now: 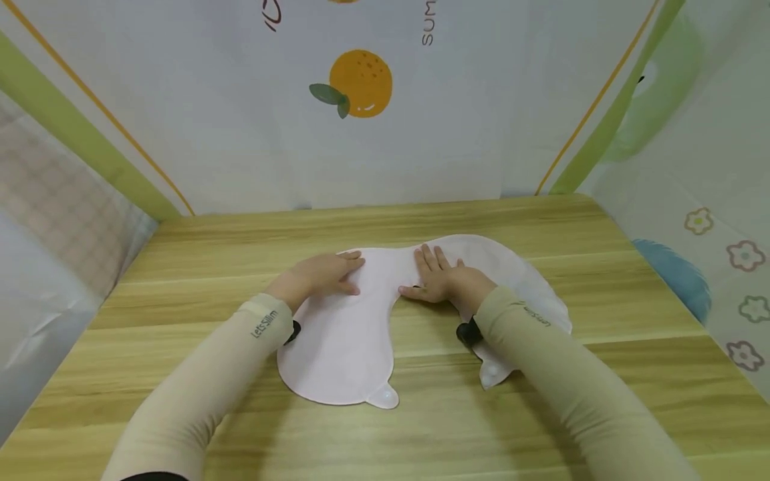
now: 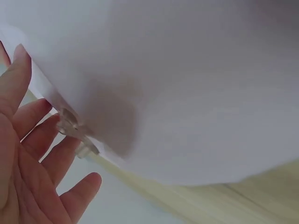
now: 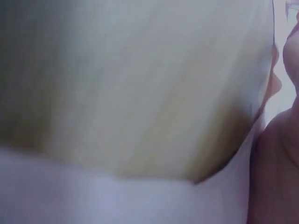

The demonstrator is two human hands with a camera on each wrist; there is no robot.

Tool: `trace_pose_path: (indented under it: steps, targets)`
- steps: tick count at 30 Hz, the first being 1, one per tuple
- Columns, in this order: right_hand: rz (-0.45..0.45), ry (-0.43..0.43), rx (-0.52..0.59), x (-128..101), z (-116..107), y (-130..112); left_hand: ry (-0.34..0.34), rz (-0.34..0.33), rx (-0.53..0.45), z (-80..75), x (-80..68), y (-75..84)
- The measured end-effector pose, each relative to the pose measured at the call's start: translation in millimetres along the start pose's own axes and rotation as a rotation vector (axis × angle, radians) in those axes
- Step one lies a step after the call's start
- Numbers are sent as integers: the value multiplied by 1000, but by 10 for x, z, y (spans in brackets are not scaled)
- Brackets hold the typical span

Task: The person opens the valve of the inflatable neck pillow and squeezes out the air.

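A pale pink, U-shaped flat inflatable pillow [image 1: 345, 341] lies deflated on the wooden table [image 1: 198, 267], its two lobes toward me, each ending in a small clear valve [image 1: 383, 397]. My left hand [image 1: 325, 274] lies flat on the top of its left arm, fingers straight and pointing right. My right hand [image 1: 438, 277] presses flat on the middle of the arch, fingers pointing away. In the left wrist view the pillow [image 2: 187, 93] fills the frame, with the fingers [image 2: 28, 154] spread and clear valve parts [image 2: 70, 126] at its edge. The right wrist view is blurred.
Printed plastic sheets wall in the table on three sides, with an orange motif [image 1: 359, 83] at the back. Bare wood lies to the left, right and front of the pillow. Both arms wear beige sleeves [image 1: 544, 354].
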State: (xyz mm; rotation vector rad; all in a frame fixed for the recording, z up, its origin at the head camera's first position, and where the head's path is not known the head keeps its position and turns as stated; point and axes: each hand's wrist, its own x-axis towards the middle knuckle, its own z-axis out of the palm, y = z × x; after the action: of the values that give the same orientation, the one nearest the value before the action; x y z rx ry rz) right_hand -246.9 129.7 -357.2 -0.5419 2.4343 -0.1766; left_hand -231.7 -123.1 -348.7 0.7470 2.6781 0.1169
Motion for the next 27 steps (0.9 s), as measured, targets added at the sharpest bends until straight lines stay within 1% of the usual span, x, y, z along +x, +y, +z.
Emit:
trace_pose_path:
  steps: [5,13,19,23,27]
  targets:
    - [-2,5,12,9,27,89,6,-6,-28,25,-38,-51]
    - [13,20,21,-57,9,218,28,-28,-77,43,-105,-103]
    - [47,14,20,-83,-6,297,45,-25,-97,52,-135,-125]
    - [73,8,14,-97,-4,331,44,-38,-108,47,-166,-124]
    - [90,15,26,-108,7,363,42,-43,-105,65,-158,-139]
